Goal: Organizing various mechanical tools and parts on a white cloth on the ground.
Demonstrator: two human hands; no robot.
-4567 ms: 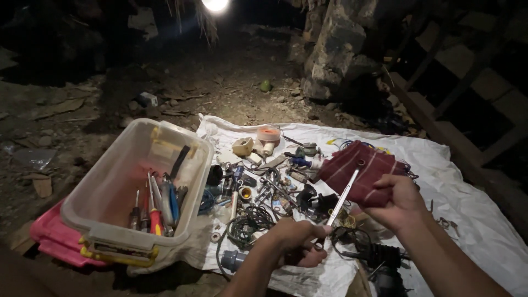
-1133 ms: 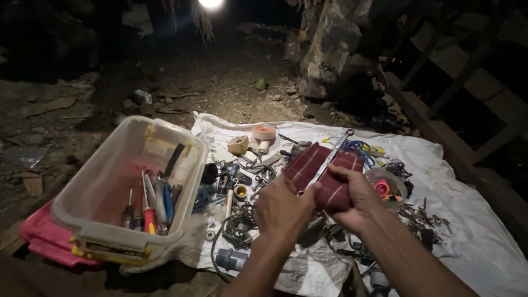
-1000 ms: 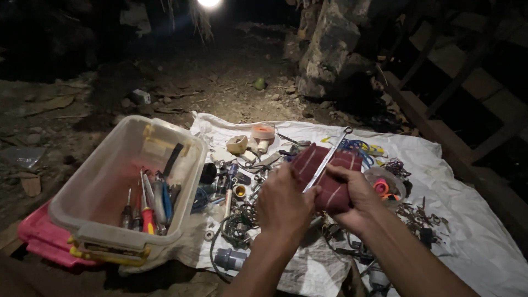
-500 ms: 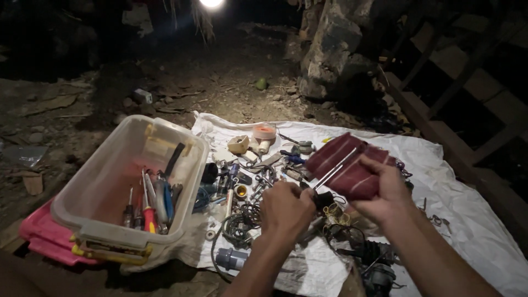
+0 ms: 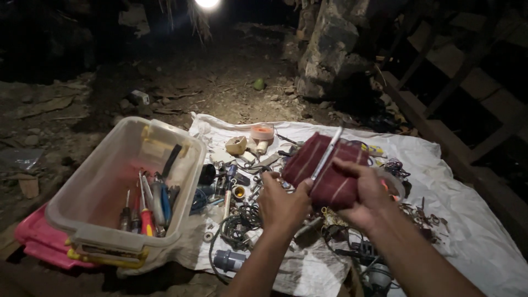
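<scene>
Gripping a slim silver metal tool (image 5: 326,155) in our left hand (image 5: 283,204), we are wiping it with the dark red striped cloth (image 5: 329,173) our right hand (image 5: 366,193) is pinching, above the cluttered white sheet (image 5: 467,220); a loose grip risks dropping it.

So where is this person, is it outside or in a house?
Probably outside at night, maybe a yard or under a rough shelter. The ground is bare dirt with a big rock. One bright lamp lights it, and tools lie on a white sheet spread on the ground.
</scene>
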